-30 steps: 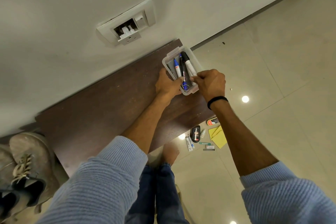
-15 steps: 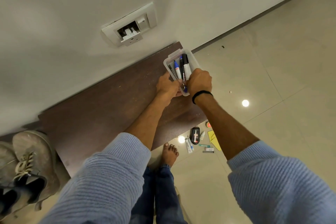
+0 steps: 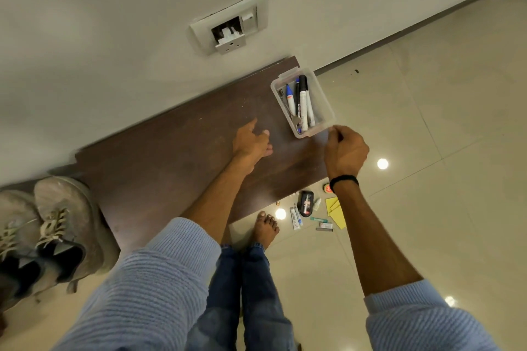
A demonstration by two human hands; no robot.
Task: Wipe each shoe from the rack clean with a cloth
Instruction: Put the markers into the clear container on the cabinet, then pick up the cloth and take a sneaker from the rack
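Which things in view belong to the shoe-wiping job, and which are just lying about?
Job: dusty grey lace-up shoes; yellow folded cloth on the floor.
Lying about: clear plastic box of marker pens; black bottle; white tubes; white wall socket.

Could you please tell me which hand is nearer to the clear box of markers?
Right. The right hand is at the near corner of the clear box; the left hand is over the wooden top, apart, to its left.

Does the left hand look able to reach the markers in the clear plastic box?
Probably yes: the left hand is beside the lidless clear plastic box, only bare dark wooden top between them; the right hand sits at the box's other side.
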